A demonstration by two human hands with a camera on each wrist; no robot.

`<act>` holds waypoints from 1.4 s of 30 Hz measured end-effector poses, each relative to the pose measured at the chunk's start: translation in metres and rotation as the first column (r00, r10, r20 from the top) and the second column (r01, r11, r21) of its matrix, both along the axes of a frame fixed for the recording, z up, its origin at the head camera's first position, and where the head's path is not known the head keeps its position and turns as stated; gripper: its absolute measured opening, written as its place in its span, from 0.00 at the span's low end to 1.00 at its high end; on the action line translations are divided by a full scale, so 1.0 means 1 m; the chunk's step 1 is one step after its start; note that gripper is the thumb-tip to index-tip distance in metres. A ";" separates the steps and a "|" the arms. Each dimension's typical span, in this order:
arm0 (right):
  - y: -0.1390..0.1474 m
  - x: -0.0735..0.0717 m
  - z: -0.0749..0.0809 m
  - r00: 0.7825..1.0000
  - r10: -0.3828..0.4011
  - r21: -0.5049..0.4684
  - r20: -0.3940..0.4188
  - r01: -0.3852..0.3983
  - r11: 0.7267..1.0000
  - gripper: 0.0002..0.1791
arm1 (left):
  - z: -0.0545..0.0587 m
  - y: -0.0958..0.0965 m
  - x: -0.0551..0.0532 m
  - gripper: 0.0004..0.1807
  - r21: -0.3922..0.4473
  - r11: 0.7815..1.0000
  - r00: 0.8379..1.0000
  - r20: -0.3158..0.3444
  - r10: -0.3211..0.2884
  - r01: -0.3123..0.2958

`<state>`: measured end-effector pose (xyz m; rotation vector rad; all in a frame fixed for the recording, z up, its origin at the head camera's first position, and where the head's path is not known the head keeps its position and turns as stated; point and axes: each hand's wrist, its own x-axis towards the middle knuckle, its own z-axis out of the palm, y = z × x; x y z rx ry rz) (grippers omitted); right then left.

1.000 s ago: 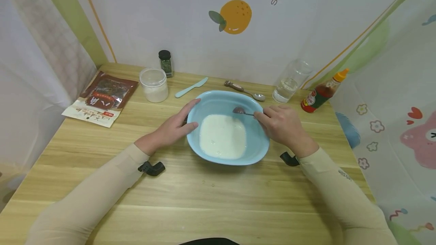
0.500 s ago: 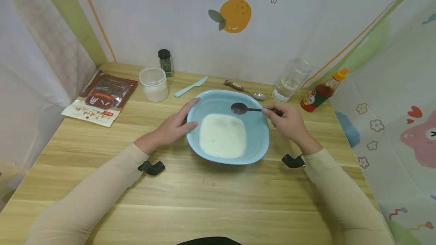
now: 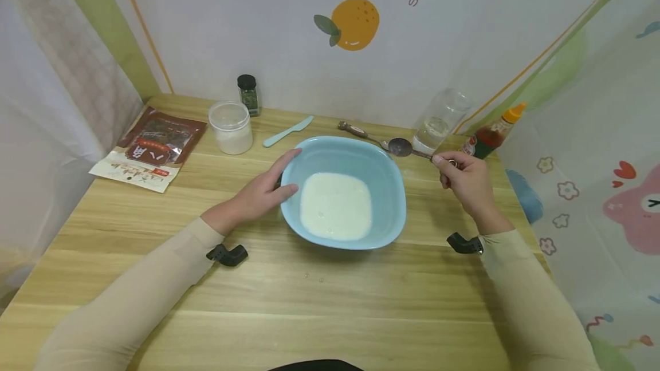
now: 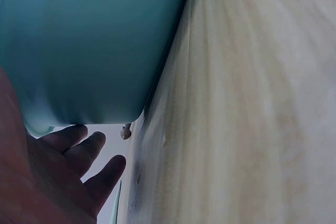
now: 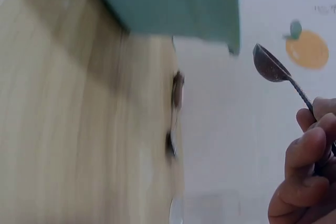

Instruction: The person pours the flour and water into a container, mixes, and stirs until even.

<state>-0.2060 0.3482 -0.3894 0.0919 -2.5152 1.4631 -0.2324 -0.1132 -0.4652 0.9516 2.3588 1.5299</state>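
A pale blue bowl [image 3: 389, 199] stands mid-table with white, milky liquid [image 3: 336, 206] pooled in its bottom. My left hand [image 3: 255, 190] holds its left side, thumb over the rim and fingers along the outer wall; in the left wrist view those fingers [image 4: 84, 153] are spread beside it. Right of the bowl, my right hand [image 3: 466, 182] grips a dark metal spoon [image 3: 400, 147] by its handle, the scoop pointing left. In the right wrist view the spoon [image 5: 270, 65] has a deep round scoop, held above table level.
Behind the bowl lie a silver spoon [image 3: 356, 129] with a brown handle and a mint plastic knife [image 3: 289, 131]. A glass of clear liquid [image 3: 433, 130] and a sauce bottle [image 3: 490, 137] stand back right; a jar [image 3: 231, 130], spice bottle [image 3: 248, 96] and packet [image 3: 154, 145] back left.
My right hand has lifted the dark spoon from inside the bowl and carried it right, past the rim, toward the glass. The left hand and the bowl stay in place.
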 end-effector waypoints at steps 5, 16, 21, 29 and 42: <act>0.023 -0.001 -0.009 0.995 -0.096 0.178 0.000 0.095 0.979 0.18 | 0.002 0.000 0.000 0.43 -0.010 1.000 1.000 -0.006 0.007 -0.007; 0.036 -0.005 -0.042 0.967 -0.013 0.629 -0.255 0.176 0.757 0.09 | -0.001 0.001 0.001 0.43 -0.004 1.000 1.000 0.002 0.011 -0.011; 0.033 -0.003 -0.049 0.936 0.139 0.767 -0.325 0.175 0.617 0.07 | -0.002 0.001 0.001 0.43 -0.002 1.000 1.000 0.000 0.007 -0.007; 0.032 0.006 -0.051 0.837 0.400 0.867 -0.375 0.164 0.471 0.14 | 0.000 0.001 0.001 0.43 -0.005 1.000 1.000 -0.003 0.008 -0.008; 0.023 0.022 -0.062 0.900 0.419 0.963 -0.119 0.002 0.268 0.20 | 0.000 0.003 0.002 0.43 0.006 1.000 1.000 -0.003 0.003 -0.003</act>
